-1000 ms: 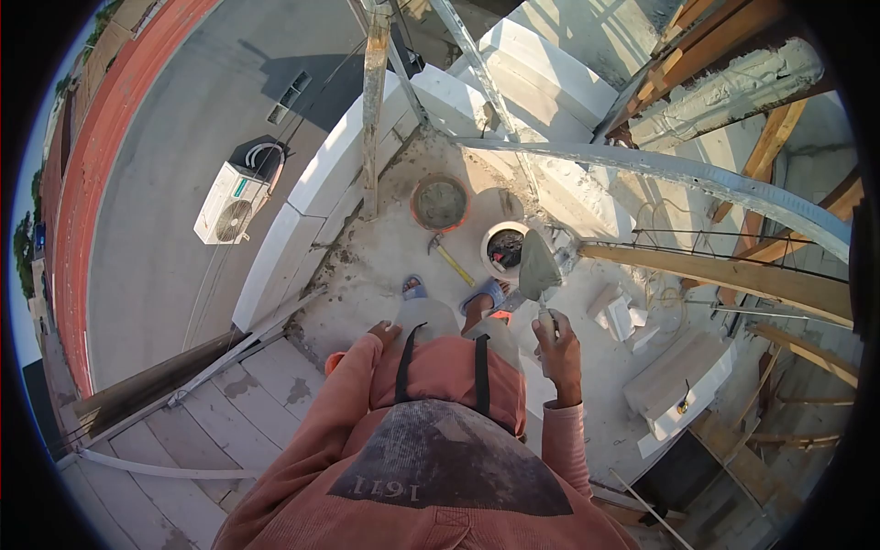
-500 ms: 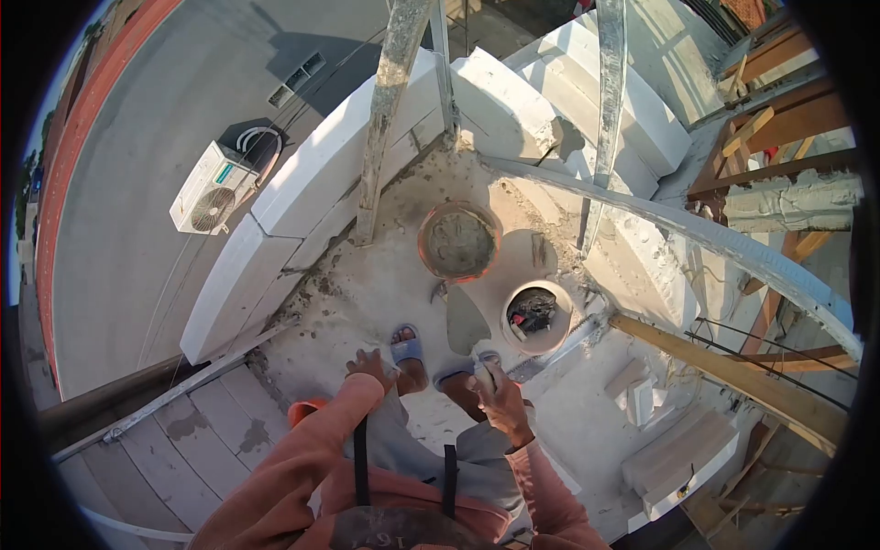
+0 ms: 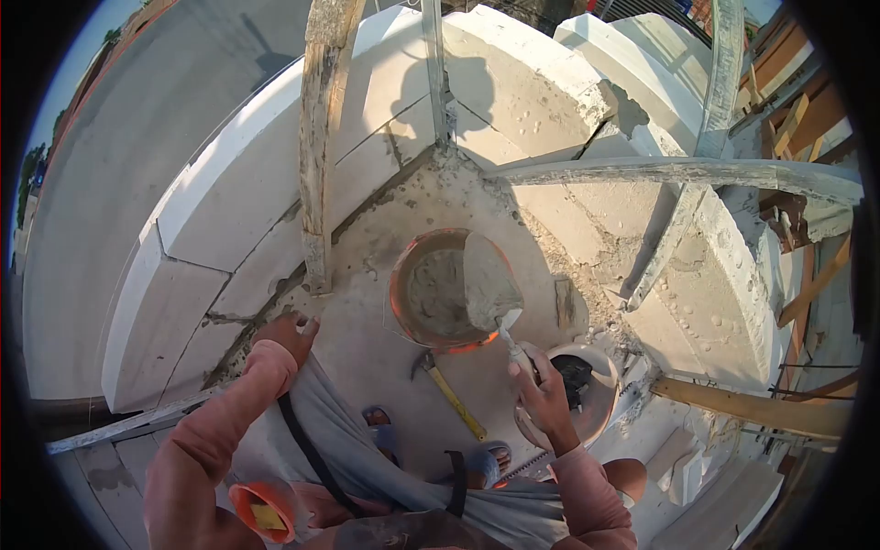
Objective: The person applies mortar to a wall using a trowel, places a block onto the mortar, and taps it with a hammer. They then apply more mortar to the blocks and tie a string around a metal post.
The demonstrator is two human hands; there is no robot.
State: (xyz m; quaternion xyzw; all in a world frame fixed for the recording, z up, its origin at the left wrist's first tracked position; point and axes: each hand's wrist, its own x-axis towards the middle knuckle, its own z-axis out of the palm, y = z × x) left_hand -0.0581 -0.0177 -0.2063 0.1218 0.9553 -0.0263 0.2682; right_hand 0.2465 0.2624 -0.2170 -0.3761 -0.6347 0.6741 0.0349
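Observation:
My right hand [image 3: 543, 390] grips the handle of a trowel [image 3: 490, 284]. Its broad grey blade, with wet mortar near the handle end, lies over the right side of an orange-rimmed bucket [image 3: 396, 284]. Grey mortar [image 3: 435, 280] sits inside that bucket. My left hand [image 3: 289, 337] rests on my bent left knee, fingers laid over it and holding nothing, close to the base of the block wall [image 3: 234, 238]. A hammer [image 3: 449, 392] with a yellow handle lies on the floor between the mortar bucket and my feet.
A pale bucket [image 3: 605, 412] holding dark material stands by my right forearm. A small orange container [image 3: 252, 495] with something yellow inside is at my left hip. Upright timber [image 3: 316, 165] and a long beam [image 3: 660, 171] cross the space. Block offcuts [image 3: 683, 463] lie at right.
I have bent lower and closer to the mortar bucket. The trowel has gone from beside my legs to over the bucket. My left hand stays on my knee.

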